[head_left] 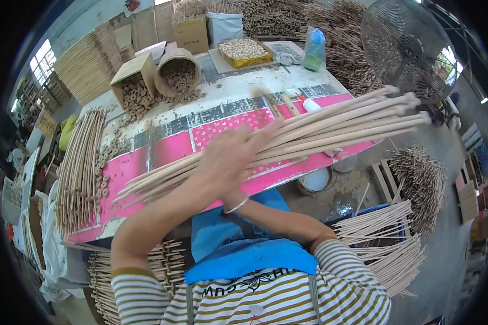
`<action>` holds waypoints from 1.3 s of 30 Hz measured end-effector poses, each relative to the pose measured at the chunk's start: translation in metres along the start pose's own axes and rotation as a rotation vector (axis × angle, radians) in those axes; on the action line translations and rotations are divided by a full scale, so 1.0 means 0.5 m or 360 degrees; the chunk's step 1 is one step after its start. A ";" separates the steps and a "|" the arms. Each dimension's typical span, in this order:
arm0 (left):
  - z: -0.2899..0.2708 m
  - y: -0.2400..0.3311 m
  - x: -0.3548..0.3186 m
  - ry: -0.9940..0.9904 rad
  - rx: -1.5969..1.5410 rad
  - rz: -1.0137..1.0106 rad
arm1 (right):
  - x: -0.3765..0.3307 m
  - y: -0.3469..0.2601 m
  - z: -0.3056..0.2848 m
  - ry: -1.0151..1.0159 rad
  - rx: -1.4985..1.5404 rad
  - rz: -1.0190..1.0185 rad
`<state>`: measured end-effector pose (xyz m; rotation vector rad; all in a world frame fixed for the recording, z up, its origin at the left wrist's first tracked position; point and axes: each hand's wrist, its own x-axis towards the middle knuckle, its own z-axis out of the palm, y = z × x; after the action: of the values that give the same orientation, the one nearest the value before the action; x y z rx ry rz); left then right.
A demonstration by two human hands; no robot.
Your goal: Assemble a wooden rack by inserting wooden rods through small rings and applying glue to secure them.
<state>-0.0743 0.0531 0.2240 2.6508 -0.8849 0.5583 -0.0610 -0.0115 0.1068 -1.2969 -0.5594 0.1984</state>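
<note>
A bundle of long, pale wooden sticks [331, 127] lies slantwise across my body above the pink worktop, with knobbed ends at the upper right. My left hand [230, 149] is over the middle of the bundle and grips it, its fingers smeared by motion. My right hand [231, 196] reaches in under my left forearm, below the sticks. Its fingers are hidden, so its grip does not show. A light bracelet [237, 206] circles that wrist. Under the bundle is the worktop [173, 146], covered in pink and patterned sheets. A glue bottle [309, 104] with a red tip lies just beyond the sticks.
Stacked sticks with rings [81, 168] lie at the left edge. Farther back, a wooden box [133, 81] and a round tub [178, 73] spill wooden rings. A yellow tray [244, 51] holds small knobs. A large fan [409, 51] stands right; more sticks [385, 244] lie below it.
</note>
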 end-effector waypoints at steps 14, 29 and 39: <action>0.125 -0.383 -0.327 -0.0606 -0.0009 -0.0232 | 0.103 0.004 -0.014 -0.0806 -0.1359 -0.0205; 0.162 -0.406 -0.294 -0.0484 0.0333 -0.0417 | 0.208 0.121 -0.217 -0.1042 -0.1787 0.0274; 0.263 -0.231 -0.284 0.0068 0.0019 -0.0818 | 0.281 0.222 -0.288 -0.1494 -0.0997 0.1041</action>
<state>-0.0721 0.1633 0.0275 2.7096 -0.1659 0.4828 0.1489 -0.0417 0.0178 -1.9540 -1.0141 1.3022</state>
